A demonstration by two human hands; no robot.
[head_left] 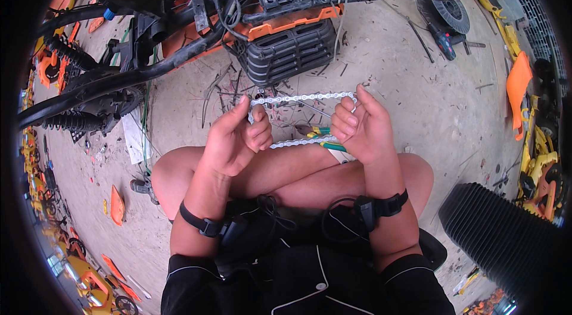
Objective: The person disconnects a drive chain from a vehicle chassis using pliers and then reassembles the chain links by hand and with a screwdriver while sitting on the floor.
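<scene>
A silvery roller chain [304,98] is stretched nearly level between my two hands, above my crossed legs. My left hand [238,136] pinches it at one end, thumb up and fingers curled. At the other end my right hand [366,127] grips it the same way. A lower run of the chain hangs between the hands, near my shins. Behind that lower run, close to my right hand, lie pliers with green and yellow handles [332,146], partly hidden by my fingers.
Ahead stands a black tubular vehicle frame [161,71] with cables and a black ribbed grille [292,50]. A cordless drill [443,44] lies by a round grey disc [444,8] at the far right. A black ribbed cylinder [494,231] is at my right; orange panels [518,91] lie beyond.
</scene>
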